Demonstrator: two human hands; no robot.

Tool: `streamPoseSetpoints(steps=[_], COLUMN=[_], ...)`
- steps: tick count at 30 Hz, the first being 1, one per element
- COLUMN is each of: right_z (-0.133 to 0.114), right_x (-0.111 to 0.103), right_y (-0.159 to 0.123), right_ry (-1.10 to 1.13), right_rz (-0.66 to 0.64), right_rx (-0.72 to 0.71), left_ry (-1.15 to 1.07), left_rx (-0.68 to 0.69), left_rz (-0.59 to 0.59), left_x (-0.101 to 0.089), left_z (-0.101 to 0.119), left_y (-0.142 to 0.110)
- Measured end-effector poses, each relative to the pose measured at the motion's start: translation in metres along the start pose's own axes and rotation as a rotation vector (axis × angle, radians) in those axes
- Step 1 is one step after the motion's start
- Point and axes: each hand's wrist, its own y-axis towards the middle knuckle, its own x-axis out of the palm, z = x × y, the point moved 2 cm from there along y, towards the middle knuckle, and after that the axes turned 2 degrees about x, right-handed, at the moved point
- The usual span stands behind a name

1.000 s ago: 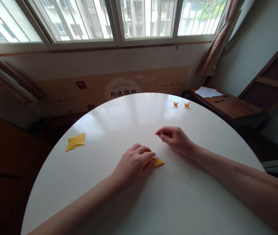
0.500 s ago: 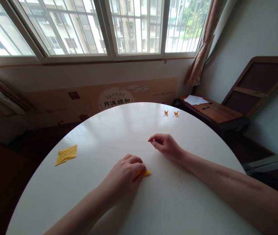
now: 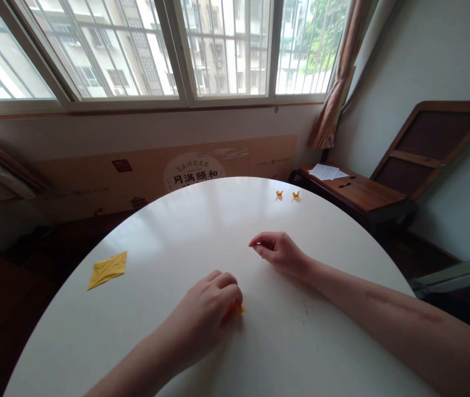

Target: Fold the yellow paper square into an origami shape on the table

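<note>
My left hand (image 3: 212,303) rests low over the white table, its fingers curled around a small folded piece of yellow paper (image 3: 241,309). Only an edge of that paper shows past the fingertips; the palm hides the rest. Further right, my right hand (image 3: 278,251) lies on its side on the tabletop, thumb and forefinger nearly pinched, and nothing shows between them. Two small folded paper cranes (image 3: 279,195) stand side by side close to the far rim. At the left lies a creased yellow sheet of paper (image 3: 108,270).
The round white table (image 3: 202,220) has its curved far edge before a cardboard panel (image 3: 148,165) under the barred window. A wooden seat (image 3: 371,196) beyond the right rim bears white papers (image 3: 326,172) and a dark pen-like object (image 3: 345,185).
My left hand has drawn slightly nearer, and less of the folded paper shows beyond its fingers. My right hand keeps its pose. The whole view has shifted a little.
</note>
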Motion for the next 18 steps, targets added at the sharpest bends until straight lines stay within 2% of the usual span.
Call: streamPoseSetpoints(steps=[4,8,12,14,18], right_z=[-0.001,-0.004,-0.01,-0.015,-0.023], right_x=[-0.002,-0.007,-0.008,-0.008,-0.006], right_y=[-0.001,-0.002,-0.004,-0.006,-0.011], right_ry=[0.008,0.062,0.144,0.154,0.15], right_rz=[-0.023,-0.034,-0.083,-0.12,-0.205], right_rx=[0.009,0.049,0.073,0.052,0.002], left_ry=[-0.154,-0.534,-0.935,-1.024,-1.068], left_rx=[-0.043,-0.105,-0.171,-0.182,-0.132], left_rz=[0.085,0.184,0.268,0.29,0.291], left_x=[-0.004,-0.01,-0.011,-0.009,-0.006], left_z=[0.002,0.001,-0.008,-0.014,-0.02], left_y=[-0.002,-0.002,-0.004,-0.004,-0.004])
